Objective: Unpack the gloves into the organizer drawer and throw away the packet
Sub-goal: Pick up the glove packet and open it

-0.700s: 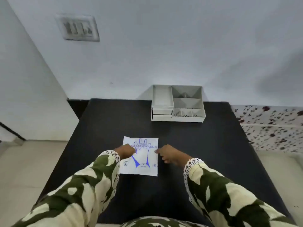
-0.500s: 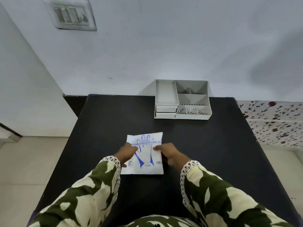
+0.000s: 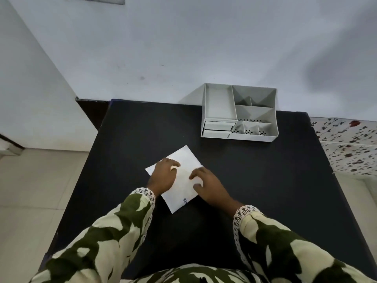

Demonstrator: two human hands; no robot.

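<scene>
You wore a loose top printed in camouflage blotches of dark green, olive and cream. Each long sleeve ended in a band of white openwork lace at the wrist, just behind your bare left hand (image 3: 162, 176) and right hand (image 3: 210, 185). The same print covered your front.

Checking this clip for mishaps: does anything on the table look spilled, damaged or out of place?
Nothing spilled or damaged. The packet lies askew, corner-on, mostly blank side showing, with the left hand and right hand on it. The organizer stands square at the table's far edge.
</scene>
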